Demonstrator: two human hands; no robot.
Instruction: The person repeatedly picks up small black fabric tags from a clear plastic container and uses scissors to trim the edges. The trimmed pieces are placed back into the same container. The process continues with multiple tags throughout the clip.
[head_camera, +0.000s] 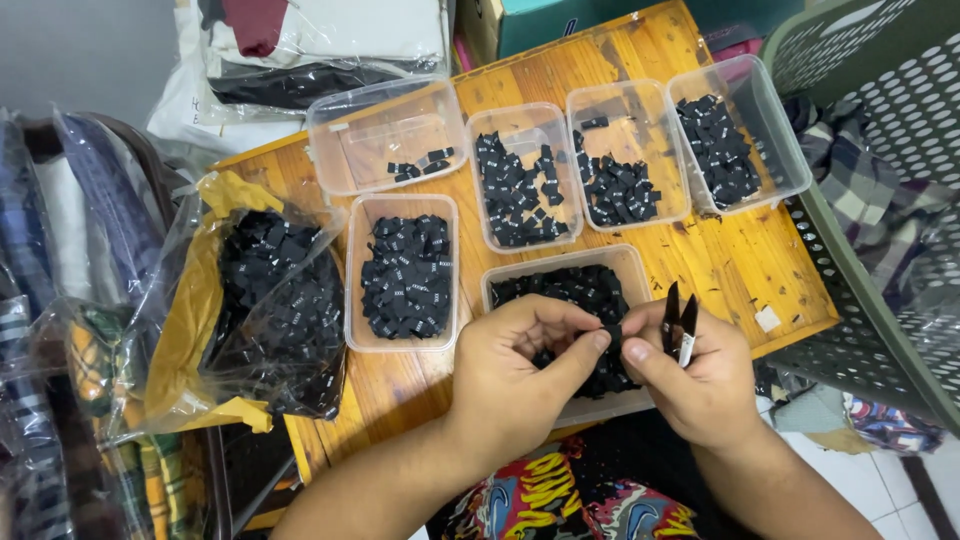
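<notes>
Centrally, low in the frame, a small black woven label (612, 338) is pinched between the fingertips of the left hand (515, 375) and right hand (700, 375); black thread snips (680, 322) are also gripped in the right, blades apart. Sorting appears well advanced: five clear plastic tubs (528, 176) on the wooden board (740, 262) are filled to varying depths, while one at upper left holds only a few labels. Much remains, judging by the crinkled bag (270, 300) of loose labels at left. A perforated basket (880, 150) occupies the right edge.
</notes>
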